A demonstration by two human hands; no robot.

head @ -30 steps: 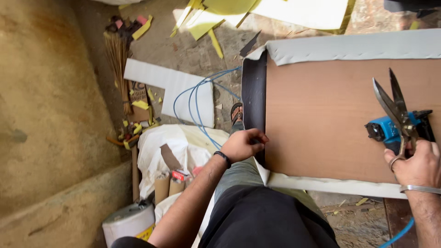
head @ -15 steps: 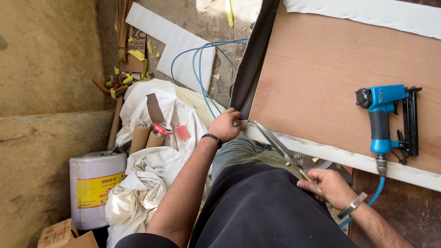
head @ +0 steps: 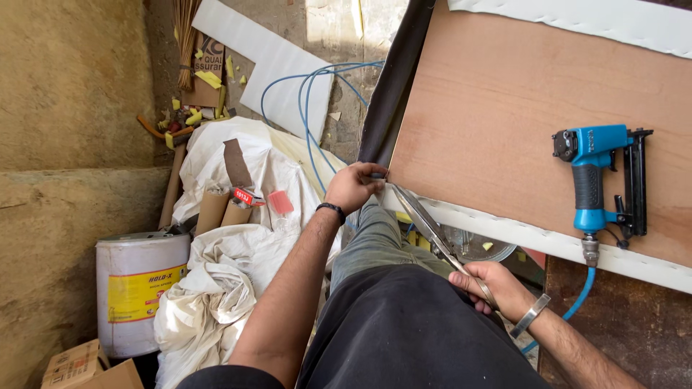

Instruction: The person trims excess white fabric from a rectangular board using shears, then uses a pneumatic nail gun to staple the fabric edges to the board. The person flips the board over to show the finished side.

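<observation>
Left hand (head: 353, 186) pinches white fabric (head: 504, 229) at board (head: 519, 122) corner; right hand (head: 497, 288) clamped on scissors (head: 432, 230). Blades near fingers: nick risk.

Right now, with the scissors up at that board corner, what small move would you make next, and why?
Probably close the scissors. The right hand holds their handles, the blades reach the board corner, and the left hand pinches the white edging there, seemingly holding it taut.
</observation>
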